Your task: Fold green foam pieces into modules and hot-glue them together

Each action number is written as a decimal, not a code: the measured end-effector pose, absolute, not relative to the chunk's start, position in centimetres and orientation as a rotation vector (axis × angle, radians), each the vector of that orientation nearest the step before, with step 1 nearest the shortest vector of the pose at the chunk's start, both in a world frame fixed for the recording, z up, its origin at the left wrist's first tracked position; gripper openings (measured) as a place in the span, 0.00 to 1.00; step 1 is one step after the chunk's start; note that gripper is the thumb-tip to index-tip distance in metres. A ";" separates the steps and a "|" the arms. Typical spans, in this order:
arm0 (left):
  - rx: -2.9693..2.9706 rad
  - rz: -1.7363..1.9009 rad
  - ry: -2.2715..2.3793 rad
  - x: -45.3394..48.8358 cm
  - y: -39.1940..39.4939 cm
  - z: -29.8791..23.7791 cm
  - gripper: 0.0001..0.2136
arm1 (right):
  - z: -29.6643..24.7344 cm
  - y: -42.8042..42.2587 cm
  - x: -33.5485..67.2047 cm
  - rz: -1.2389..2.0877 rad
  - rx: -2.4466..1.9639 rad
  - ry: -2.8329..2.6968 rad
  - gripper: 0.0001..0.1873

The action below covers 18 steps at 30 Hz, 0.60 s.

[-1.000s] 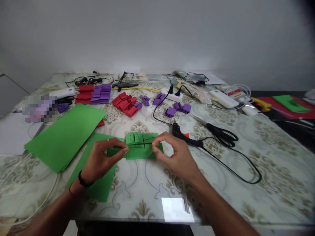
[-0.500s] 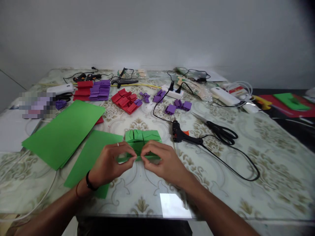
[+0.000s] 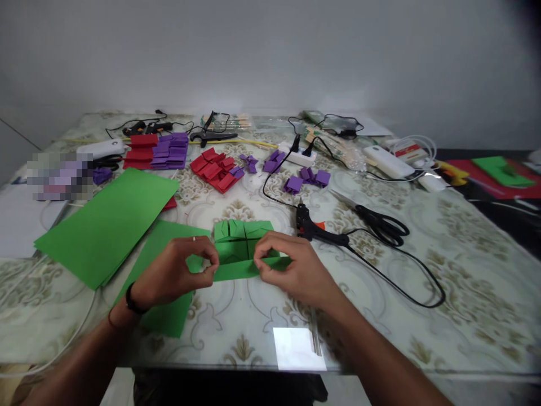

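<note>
Green paper strip (image 3: 236, 271), pinched by left hand (image 3: 180, 268) and right hand (image 3: 298, 268), seems unfinished; folded green paper pieces (image 3: 237, 229) behind look done.

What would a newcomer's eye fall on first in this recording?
Most likely the large green paper sheets, bright on the left side of the table. At front centre, the left hand and right hand pinch a green paper strip. A black glue gun and black-handled scissors lie to their right, with folded purple pieces farther back.

A green paper strip (image 3: 235, 271) runs crosswise near folded green pieces (image 3: 243, 230).
</note>
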State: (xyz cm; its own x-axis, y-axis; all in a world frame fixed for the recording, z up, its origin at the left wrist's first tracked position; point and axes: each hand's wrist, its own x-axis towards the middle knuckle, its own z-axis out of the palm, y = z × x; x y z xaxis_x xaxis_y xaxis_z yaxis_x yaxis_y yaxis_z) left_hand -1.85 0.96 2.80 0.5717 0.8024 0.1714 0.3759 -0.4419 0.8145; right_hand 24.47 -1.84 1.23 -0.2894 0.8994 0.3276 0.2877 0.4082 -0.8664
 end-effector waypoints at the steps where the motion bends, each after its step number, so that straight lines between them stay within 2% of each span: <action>1: 2.047 0.711 0.947 -2.2 1.2 3.0 0.07 | 1.3 -1.7 24.7 0.889 -1.043 -1.802 0.09; 6: 2.054 0.700 1.033 -4.2 2.3 4.0 0.05 | 1.3 -1.4 25.5 0.893 -1.103 -1.803 0.08; 10: 2.073 0.842 1.088 -4.0 2.2 3.6 0.03 | 1.1 -1.5 24.8 0.904 -1.084 -1.809 0.08; 14: 2.188 0.793 0.934 -1.7 0.7 2.1 0.10 | 0.9 -2.2 23.3 0.933 -1.019 -1.844 0.09; 18: 2.214 0.746 0.843 -0.2 -0.3 1.0 0.03 | 0.8 -2.8 22.5 0.943 -0.976 -1.855 0.08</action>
State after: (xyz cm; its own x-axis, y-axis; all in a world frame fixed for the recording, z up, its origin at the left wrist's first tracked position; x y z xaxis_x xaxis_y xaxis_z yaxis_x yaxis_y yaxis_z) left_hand -0.20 -0.34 1.00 0.6321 0.7256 0.2718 0.3589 -0.5850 0.7273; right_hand 22.52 -2.79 0.80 -0.3648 0.8769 0.3129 0.2641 0.4197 -0.8684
